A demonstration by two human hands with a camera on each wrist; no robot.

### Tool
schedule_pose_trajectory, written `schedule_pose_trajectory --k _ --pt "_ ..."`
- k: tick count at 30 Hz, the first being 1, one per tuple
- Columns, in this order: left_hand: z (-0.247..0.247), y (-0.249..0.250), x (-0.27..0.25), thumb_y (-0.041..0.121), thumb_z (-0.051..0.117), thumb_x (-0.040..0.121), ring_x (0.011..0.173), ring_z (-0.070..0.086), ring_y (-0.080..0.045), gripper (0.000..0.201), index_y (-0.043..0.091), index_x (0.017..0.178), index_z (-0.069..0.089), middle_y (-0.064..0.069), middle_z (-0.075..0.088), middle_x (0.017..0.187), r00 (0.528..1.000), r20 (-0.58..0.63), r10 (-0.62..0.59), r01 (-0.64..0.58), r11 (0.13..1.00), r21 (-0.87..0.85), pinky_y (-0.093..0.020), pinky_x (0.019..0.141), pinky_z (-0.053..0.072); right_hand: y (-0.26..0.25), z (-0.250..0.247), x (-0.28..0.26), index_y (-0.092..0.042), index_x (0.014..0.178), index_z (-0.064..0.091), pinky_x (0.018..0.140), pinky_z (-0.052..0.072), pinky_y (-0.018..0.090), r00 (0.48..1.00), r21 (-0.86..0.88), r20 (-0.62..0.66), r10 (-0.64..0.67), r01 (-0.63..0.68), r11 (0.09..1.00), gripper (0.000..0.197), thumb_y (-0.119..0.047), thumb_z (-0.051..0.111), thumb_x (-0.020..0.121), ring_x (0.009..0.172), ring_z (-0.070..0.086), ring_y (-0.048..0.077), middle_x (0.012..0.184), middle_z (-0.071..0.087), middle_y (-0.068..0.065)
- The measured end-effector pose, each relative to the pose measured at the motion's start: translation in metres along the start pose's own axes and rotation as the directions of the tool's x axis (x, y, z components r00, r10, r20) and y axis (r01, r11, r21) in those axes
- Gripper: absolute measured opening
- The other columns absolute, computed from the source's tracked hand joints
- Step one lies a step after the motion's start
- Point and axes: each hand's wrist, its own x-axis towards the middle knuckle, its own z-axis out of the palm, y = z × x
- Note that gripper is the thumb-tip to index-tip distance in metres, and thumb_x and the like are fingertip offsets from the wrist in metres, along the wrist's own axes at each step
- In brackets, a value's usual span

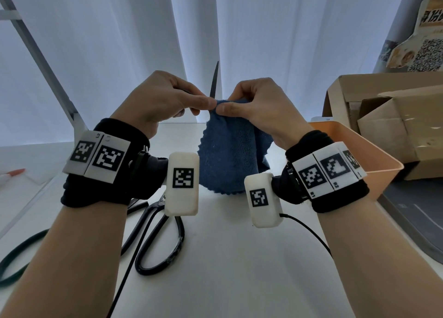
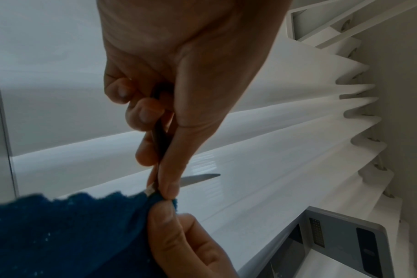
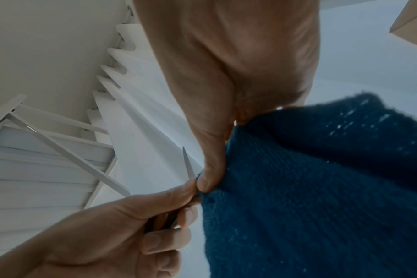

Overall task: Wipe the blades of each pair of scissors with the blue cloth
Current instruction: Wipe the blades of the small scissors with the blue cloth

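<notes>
My left hand point(image 1: 165, 99) grips a small pair of dark-handled scissors point(image 1: 214, 81) raised above the table, one thin blade pointing up. In the left wrist view that blade point(image 2: 200, 178) juts out past my thumb, and the dark handle point(image 2: 161, 135) runs between my curled fingers. My right hand point(image 1: 251, 104) pinches the blue cloth point(image 1: 232, 154) round the base of the blades, thumb against my left thumb; the cloth hangs down below. The right wrist view shows the blade tip point(image 3: 188, 163) and the cloth point(image 3: 310, 188). A larger black pair of scissors point(image 1: 160, 241) lies on the white table.
An orange bin point(image 1: 354, 147) stands at the right, with open cardboard boxes point(image 1: 388, 121) behind it. A green cable point(image 1: 14, 255) and a black cable point(image 1: 309, 231) lie on the table point(image 1: 239, 269). White curtains hang behind. A red-tipped pen point(image 1: 12, 173) lies at far left.
</notes>
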Motion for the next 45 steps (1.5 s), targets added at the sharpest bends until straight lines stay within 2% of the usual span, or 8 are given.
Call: schedule_pose_trajectory --k 5,11,16,22,27,33,38,45 --pt "0.0008 -0.0013 -0.0006 0.028 0.085 0.075 0.049 0.038 -0.004 0.015 0.014 0.079 0.078 0.002 0.063 0.062 1.000 -0.009 -0.001 0.001 1.000 0.010 -0.008 0.046 0.035 -0.0012 -0.0027 0.0024 -0.016 0.090 0.078 0.077 0.053 0.026 0.998 -0.052 0.070 0.006 -0.003 0.999 0.008 -0.013 0.070 0.088 0.081 0.065 0.010 0.085 0.074 0.000" --pt "0.0011 0.0015 -0.0010 0.029 0.084 0.076 0.046 0.041 0.001 0.013 0.018 0.078 0.078 0.004 0.062 0.061 1.000 -0.012 0.014 -0.014 1.000 -0.003 -0.007 0.047 0.036 0.0018 -0.0009 0.0004 -0.017 0.070 0.067 0.065 0.048 0.025 1.000 0.008 -0.005 0.005 -0.005 1.000 0.024 -0.033 0.084 0.077 0.069 0.058 0.008 0.070 0.065 -0.005" --pt "-0.0005 -0.0010 -0.0013 0.027 0.085 0.075 0.047 0.038 -0.002 0.012 0.017 0.075 0.078 0.005 0.061 0.058 1.000 -0.018 0.001 -0.001 1.000 0.014 -0.008 0.045 0.035 -0.0012 -0.0037 0.0022 -0.016 0.087 0.078 0.078 0.054 0.027 0.999 -0.033 0.048 0.022 -0.021 0.999 0.010 -0.010 0.071 0.086 0.083 0.066 0.012 0.083 0.074 0.000" --pt "0.0015 0.0014 -0.0016 0.028 0.084 0.076 0.045 0.040 0.000 0.012 0.018 0.074 0.077 0.004 0.061 0.060 1.000 -0.014 0.009 -0.009 1.000 0.016 -0.007 0.045 0.035 0.0015 0.0009 -0.0005 -0.017 0.071 0.070 0.066 0.049 0.023 1.000 -0.006 -0.007 0.010 -0.010 1.000 0.021 -0.032 0.084 0.078 0.071 0.061 0.009 0.072 0.067 -0.004" --pt "-0.0001 -0.0004 -0.0020 0.029 0.085 0.075 0.048 0.039 -0.002 0.014 0.017 0.076 0.078 0.005 0.062 0.060 1.000 -0.016 -0.007 0.008 1.000 0.023 -0.010 0.049 0.036 -0.0005 -0.0049 0.0025 -0.016 0.090 0.078 0.081 0.055 0.028 0.998 -0.024 0.064 0.028 -0.027 0.999 0.010 -0.010 0.071 0.087 0.086 0.069 0.015 0.086 0.076 0.002" --pt "0.0029 0.0016 -0.0013 0.031 0.084 0.076 0.046 0.045 0.004 0.016 0.016 0.081 0.079 0.006 0.062 0.061 0.999 -0.031 0.008 -0.007 1.000 0.015 -0.016 0.058 0.038 0.0016 0.0013 -0.0002 -0.018 0.069 0.067 0.064 0.049 0.022 0.999 -0.022 -0.029 0.018 -0.018 1.000 0.023 -0.032 0.082 0.079 0.071 0.061 0.008 0.073 0.066 -0.006" --pt "0.0015 -0.0003 -0.0015 0.029 0.085 0.075 0.047 0.040 0.000 0.015 0.016 0.079 0.079 0.005 0.062 0.061 1.000 -0.023 -0.005 0.005 1.000 0.020 -0.015 0.055 0.037 0.0002 -0.0014 0.0028 -0.018 0.082 0.076 0.074 0.052 0.026 0.999 -0.008 0.020 0.043 -0.043 0.999 0.007 -0.012 0.074 0.085 0.076 0.066 0.011 0.076 0.072 -0.003" --pt "0.0045 0.0031 -0.0019 0.029 0.083 0.078 0.045 0.046 0.005 0.014 0.020 0.072 0.075 0.005 0.061 0.060 0.999 -0.024 0.021 -0.021 1.000 0.007 -0.017 0.058 0.037 0.0026 0.0006 -0.0001 -0.017 0.075 0.073 0.071 0.054 0.027 0.998 0.049 -0.060 0.027 -0.025 0.999 0.021 -0.034 0.085 0.075 0.074 0.066 0.011 0.079 0.073 0.001"
